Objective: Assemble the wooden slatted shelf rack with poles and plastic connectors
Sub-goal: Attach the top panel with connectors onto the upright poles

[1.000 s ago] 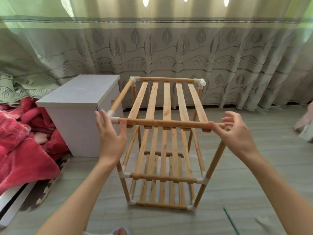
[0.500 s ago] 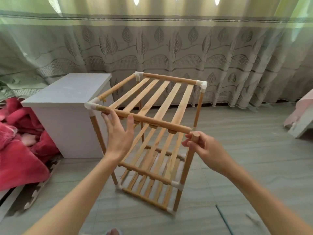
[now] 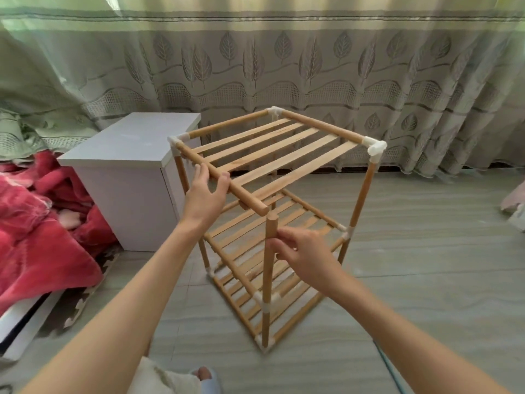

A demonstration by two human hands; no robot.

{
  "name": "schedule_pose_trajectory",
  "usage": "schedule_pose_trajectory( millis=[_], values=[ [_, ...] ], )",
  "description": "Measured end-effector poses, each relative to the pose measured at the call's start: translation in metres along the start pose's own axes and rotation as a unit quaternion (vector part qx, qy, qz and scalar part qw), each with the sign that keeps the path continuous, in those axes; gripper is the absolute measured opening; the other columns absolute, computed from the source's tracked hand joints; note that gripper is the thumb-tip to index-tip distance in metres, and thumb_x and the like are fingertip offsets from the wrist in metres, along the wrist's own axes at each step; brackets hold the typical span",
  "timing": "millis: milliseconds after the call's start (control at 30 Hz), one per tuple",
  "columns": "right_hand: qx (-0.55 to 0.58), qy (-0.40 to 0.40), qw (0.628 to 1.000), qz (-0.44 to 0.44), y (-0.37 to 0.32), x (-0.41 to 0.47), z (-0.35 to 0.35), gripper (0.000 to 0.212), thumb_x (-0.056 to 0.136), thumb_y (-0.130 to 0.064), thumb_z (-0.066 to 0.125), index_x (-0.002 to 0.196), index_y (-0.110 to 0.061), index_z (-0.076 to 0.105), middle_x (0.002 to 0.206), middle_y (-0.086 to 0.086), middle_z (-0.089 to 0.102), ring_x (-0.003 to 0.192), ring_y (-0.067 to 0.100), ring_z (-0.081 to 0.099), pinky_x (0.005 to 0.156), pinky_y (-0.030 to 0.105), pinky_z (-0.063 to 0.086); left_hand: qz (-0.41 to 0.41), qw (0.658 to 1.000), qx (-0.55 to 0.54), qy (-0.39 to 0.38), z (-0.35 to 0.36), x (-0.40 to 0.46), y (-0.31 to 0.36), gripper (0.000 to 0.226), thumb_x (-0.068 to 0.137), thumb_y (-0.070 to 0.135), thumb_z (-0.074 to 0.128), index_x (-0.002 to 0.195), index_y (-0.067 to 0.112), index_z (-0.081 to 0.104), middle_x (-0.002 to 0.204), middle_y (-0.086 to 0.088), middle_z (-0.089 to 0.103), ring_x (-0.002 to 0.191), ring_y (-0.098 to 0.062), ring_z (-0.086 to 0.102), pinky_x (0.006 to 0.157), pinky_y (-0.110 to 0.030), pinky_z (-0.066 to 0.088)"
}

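Observation:
The wooden slatted rack [image 3: 270,149] stands on the floor with one corner turned toward me, three slatted tiers joined by white plastic connectors [image 3: 376,146]. My left hand [image 3: 204,191] holds the top front rail [image 3: 244,196] between thumb and fingers. That rail's near end is bare and floats just above the near upright pole [image 3: 267,274], whose top is also bare. My right hand [image 3: 301,254] grips this pole with its fingertips, slightly below the top; the fingers are blurred.
A white cabinet [image 3: 127,155] stands close to the rack's left, with a red blanket [image 3: 37,223] beyond it. Leaf-patterned curtains [image 3: 312,66] hang behind. A thin green rod [image 3: 389,371] lies on the floor at lower right. My slippered foot [image 3: 206,379] shows below.
The rack has swung round, so its open corner now faces me. My right hand has slid from the pole's top to just below it. My left hand stays on the rail.

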State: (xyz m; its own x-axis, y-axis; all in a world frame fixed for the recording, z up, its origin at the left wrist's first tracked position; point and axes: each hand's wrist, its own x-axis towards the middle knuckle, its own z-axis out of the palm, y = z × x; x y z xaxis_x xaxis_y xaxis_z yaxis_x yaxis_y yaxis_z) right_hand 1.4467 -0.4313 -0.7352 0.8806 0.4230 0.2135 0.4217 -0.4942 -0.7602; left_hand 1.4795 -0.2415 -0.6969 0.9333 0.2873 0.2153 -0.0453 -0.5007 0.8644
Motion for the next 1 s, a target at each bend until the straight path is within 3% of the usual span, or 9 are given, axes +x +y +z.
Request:
schedule_pose_trajectory(
  millis=[100,167,300,367,433,567,733,900,1000],
  values=[
    [0.012,0.014,1.000,-0.004,-0.013,0.013,0.023,0.018,0.092,-0.023,0.055,0.103,-0.015,0.067,0.082,-0.009,0.065,0.071,0.005,0.063,0.070,0.021,0.054,0.033,0.999,-0.001,-0.012,-0.008,-0.007,0.001,0.035,0.094,0.035,0.047,0.122,0.013,0.050,0.145,-0.004,0.036,0.128,-0.011,0.033,0.109,-0.033,0.026],
    [0.032,0.021,0.999,-0.002,-0.021,0.024,0.041,0.020,0.092,-0.024,0.055,0.105,-0.015,0.067,0.083,-0.010,0.063,0.071,-0.002,0.060,0.067,0.011,0.050,0.045,0.999,-0.004,-0.016,-0.015,-0.011,-0.002,0.025,0.093,0.036,0.050,0.107,0.016,0.055,0.138,-0.002,0.041,0.120,-0.009,0.037,0.106,-0.033,0.030],
    [0.044,0.024,0.999,-0.007,-0.036,0.047,0.072,0.021,0.093,-0.027,0.054,0.104,-0.015,0.067,0.082,-0.010,0.062,0.071,0.000,0.058,0.065,0.011,0.047,0.056,0.998,0.002,-0.001,-0.030,-0.014,-0.007,0.052,0.091,0.034,0.055,0.136,0.011,0.045,0.143,0.002,0.036,0.125,-0.006,0.038,0.100,-0.023,0.034],
    [0.043,0.013,0.999,-0.006,-0.041,0.062,0.083,0.022,0.093,-0.029,0.054,0.100,-0.013,0.068,0.085,-0.004,0.067,0.075,0.008,0.062,0.071,0.021,0.053,0.056,0.998,-0.008,0.003,-0.041,-0.013,-0.013,0.049,0.092,0.024,0.055,0.138,0.011,0.043,0.140,0.004,0.042,0.112,0.004,0.050,0.094,-0.016,0.043],
    [0.033,0.011,0.999,-0.003,-0.045,0.077,0.093,0.024,0.092,-0.032,0.055,0.098,-0.013,0.068,0.085,0.000,0.068,0.076,0.011,0.063,0.075,0.029,0.054,0.036,0.999,-0.027,0.003,-0.052,-0.010,-0.018,0.045,0.093,0.019,0.054,0.136,0.013,0.044,0.134,0.006,0.048,0.104,0.010,0.054,0.087,-0.008,0.042],
    [0.036,-0.008,0.999,-0.001,-0.042,0.088,0.108,0.026,0.093,-0.033,0.053,0.108,-0.015,0.065,0.099,0.000,0.068,0.089,0.011,0.062,0.080,0.024,0.052,-0.001,1.000,-0.017,0.011,-0.077,-0.006,-0.038,0.033,0.096,0.024,0.047,0.128,0.018,0.055,0.122,0.007,0.057,0.114,-0.007,0.050,0.093,-0.018,0.035],
    [-0.180,-0.079,0.980,0.039,0.022,0.069,0.127,0.047,0.095,-0.040,0.045,0.138,-0.022,0.040,0.141,-0.002,0.043,0.130,0.014,0.038,0.108,0.033,0.034,-0.102,0.990,0.095,0.012,-0.086,-0.033,-0.158,0.030,0.095,0.014,0.049,0.123,0.011,0.058,0.122,-0.001,0.059,0.116,-0.014,0.053,0.099,-0.024,0.036],
    [-0.343,-0.130,0.929,0.045,0.084,0.066,0.145,0.054,0.097,-0.049,0.027,0.146,-0.028,0.020,0.155,-0.001,0.019,0.143,0.019,0.013,0.117,0.048,0.008,-0.261,0.941,0.206,-0.064,-0.058,-0.094,-0.307,0.042,0.089,0.002,0.053,0.130,-0.003,0.047,0.130,-0.024,0.051,0.121,-0.035,0.047,0.100,-0.036,0.034],
    [-0.395,-0.152,0.905,0.056,0.113,0.056,0.162,0.069,0.089,-0.061,-0.004,0.146,-0.031,0.021,0.156,0.000,0.016,0.144,0.020,0.011,0.115,0.048,0.009,-0.342,0.899,0.260,-0.080,-0.044,-0.127,-0.367,0.035,0.088,0.006,0.050,0.122,0.000,0.052,0.120,-0.028,0.055,0.112,-0.041,0.050,0.095,-0.042,0.041]
  ],
)
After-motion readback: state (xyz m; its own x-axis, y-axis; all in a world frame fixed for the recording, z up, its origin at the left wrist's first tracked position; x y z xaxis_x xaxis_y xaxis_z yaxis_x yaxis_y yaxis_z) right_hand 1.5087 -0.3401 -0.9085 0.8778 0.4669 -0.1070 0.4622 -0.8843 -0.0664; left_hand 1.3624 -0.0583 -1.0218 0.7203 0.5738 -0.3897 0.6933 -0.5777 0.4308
